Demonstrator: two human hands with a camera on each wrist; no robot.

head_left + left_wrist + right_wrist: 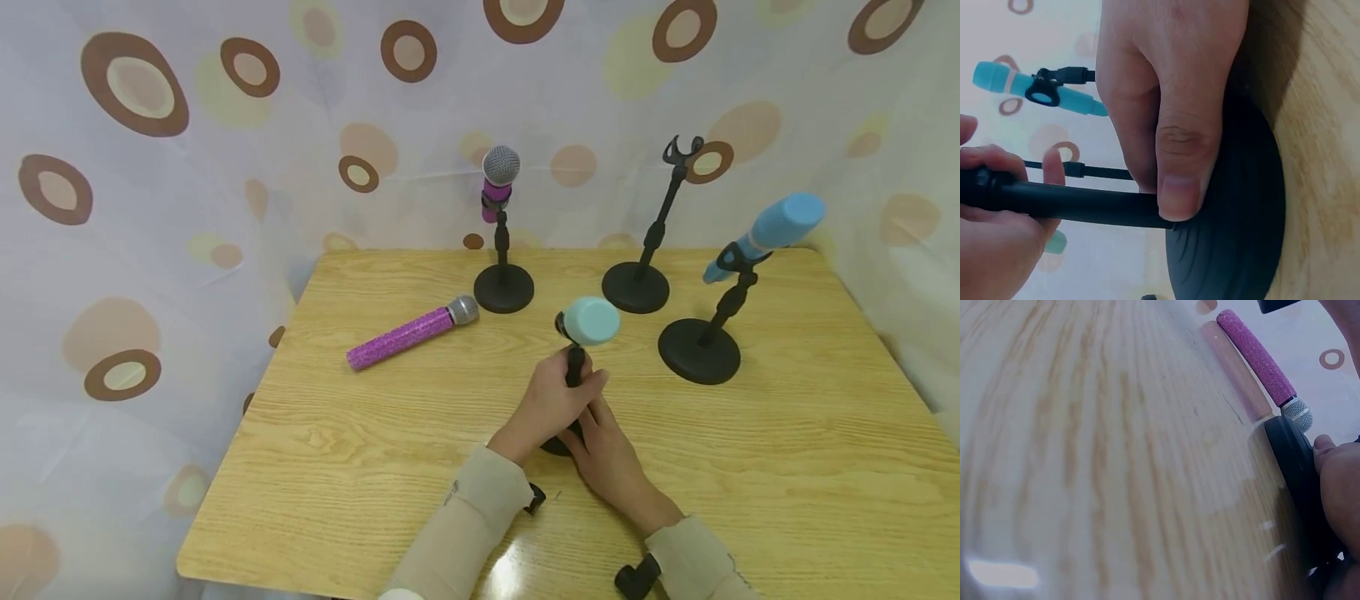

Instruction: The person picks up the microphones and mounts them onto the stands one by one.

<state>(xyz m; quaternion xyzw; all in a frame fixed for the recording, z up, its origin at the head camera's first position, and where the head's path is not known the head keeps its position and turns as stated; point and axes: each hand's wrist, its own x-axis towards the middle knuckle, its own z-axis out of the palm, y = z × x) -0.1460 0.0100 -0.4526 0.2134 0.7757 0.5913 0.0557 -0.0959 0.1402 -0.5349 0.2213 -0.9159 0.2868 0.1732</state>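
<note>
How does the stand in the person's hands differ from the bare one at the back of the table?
The held stand carries a mint-coloured piece, while the bare stand has an empty clip on top. The left hand and right hand grip the held stand; neither touches the bare stand. The held stand is nearer the person; the bare stand is farther back. Both are black, with a round base.
</note>
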